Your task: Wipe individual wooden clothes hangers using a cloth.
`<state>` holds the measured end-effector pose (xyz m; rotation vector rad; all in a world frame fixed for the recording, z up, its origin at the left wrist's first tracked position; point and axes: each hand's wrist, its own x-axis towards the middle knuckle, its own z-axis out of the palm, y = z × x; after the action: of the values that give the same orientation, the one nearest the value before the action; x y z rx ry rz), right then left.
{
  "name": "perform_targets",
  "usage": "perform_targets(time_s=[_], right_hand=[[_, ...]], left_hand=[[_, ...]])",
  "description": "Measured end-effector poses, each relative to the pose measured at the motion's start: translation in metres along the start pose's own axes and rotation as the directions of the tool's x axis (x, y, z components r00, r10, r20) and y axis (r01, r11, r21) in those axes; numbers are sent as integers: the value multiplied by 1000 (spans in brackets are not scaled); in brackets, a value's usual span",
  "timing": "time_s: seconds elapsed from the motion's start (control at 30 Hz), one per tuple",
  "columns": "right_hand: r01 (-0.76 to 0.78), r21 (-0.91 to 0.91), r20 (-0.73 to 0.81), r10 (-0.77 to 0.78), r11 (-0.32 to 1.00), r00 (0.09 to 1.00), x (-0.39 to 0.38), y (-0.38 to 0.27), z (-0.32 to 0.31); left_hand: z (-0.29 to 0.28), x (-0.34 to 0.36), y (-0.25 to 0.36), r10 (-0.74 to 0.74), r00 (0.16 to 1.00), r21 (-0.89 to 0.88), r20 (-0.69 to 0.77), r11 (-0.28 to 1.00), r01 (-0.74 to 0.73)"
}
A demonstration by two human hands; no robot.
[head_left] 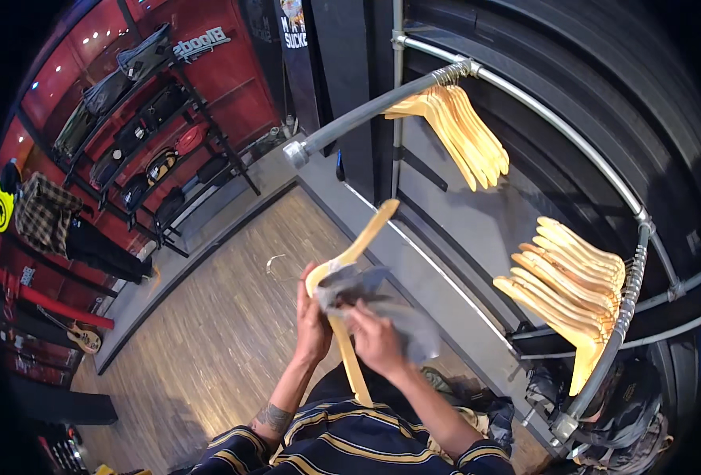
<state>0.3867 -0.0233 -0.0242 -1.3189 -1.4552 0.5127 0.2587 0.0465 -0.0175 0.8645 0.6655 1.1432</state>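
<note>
A light wooden clothes hanger (371, 228) is tilted in front of my body, one arm pointing up and away and the other down toward my lap. Its metal hook (274, 265) sticks out to the left. My left hand (313, 324) is closed round the middle of the hanger. Against that same middle part, my right hand (376, 339) grips a thin grey cloth (418, 326), bunched near the fingers and hanging loose to the right. Motion smears the cloth, and it hides part of the hanger.
On the right, a curved metal pipe rail (560, 103) carries two bunches of wooden hangers, a far bunch (465, 131) and a near bunch (568, 289). Dark backpacks (631, 404) lie below it. Across the wooden floor (208, 317) stand a bag shelf (149, 127) and a clothed mannequin (50, 214).
</note>
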Motion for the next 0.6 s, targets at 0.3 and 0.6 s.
perform_targets(time_s=[0.3, 0.6], right_hand=[[-130, -73, -6, 130, 989, 991, -107, -55, -28], [-306, -416, -1, 336, 856, 942, -240, -104, -10]], left_hand=[[-42, -30, -7, 86, 899, -59, -430, 991, -123], [-69, -108, -5, -23, 981, 36, -194, 999, 31]])
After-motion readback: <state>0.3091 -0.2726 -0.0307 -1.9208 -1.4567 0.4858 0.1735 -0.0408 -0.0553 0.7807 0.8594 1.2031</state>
